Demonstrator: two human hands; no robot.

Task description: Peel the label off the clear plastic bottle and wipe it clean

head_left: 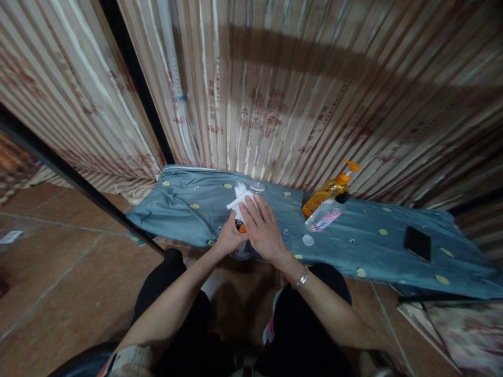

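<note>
My left hand [231, 236] is closed around a clear bottle [241, 226] with a black and orange part showing between my hands. Its lower end shows only dimly, near the table's front edge. My right hand [262, 230] presses a white tissue [240, 204] over the top of the bottle, its fingers long and close together. Both hands hide much of the bottle. Just beyond them, a small clear round container [257, 186] and a crumpled white piece [239, 189] lie on the cloth.
A blue-grey patterned cloth [196, 220] covers the narrow table. To the right stand an orange pump bottle [320, 197] and a clear black-capped bottle [324, 214]. A white disc [308, 240] and a phone [417, 243] lie there too. A striped curtain [267, 104] hangs behind; a dark pole [90, 183] slants left.
</note>
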